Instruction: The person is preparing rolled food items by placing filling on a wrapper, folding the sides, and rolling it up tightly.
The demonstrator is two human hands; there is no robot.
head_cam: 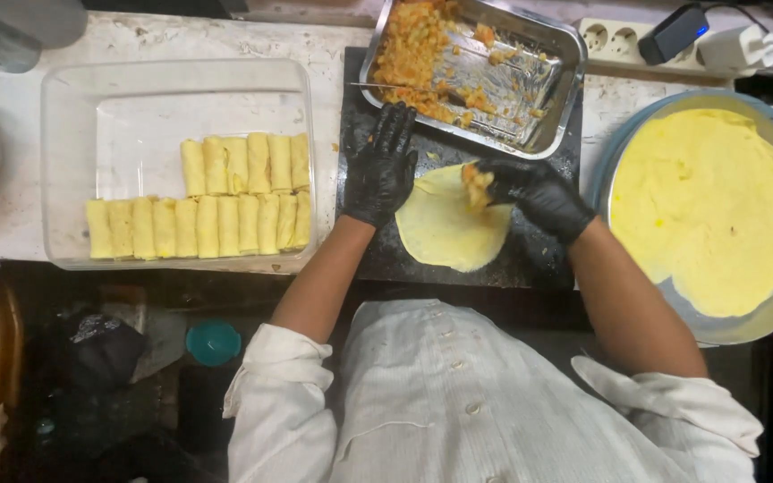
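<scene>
Both my hands wear black gloves. My right hand [534,190] holds a clump of orange-yellow filling [476,183] over the top edge of a round yellow crepe [445,228] lying on a black board [547,259]. My left hand [381,165] rests flat on the board beside the crepe's left edge, fingers spread, just below the metal tray [556,98] of the same filling.
A clear plastic container [73,116] at the left holds two rows of rolled crepes [199,224]. A round pan [762,313] at the right carries a stack of flat crepes [704,201]. A power strip [619,40] with chargers lies at the back right.
</scene>
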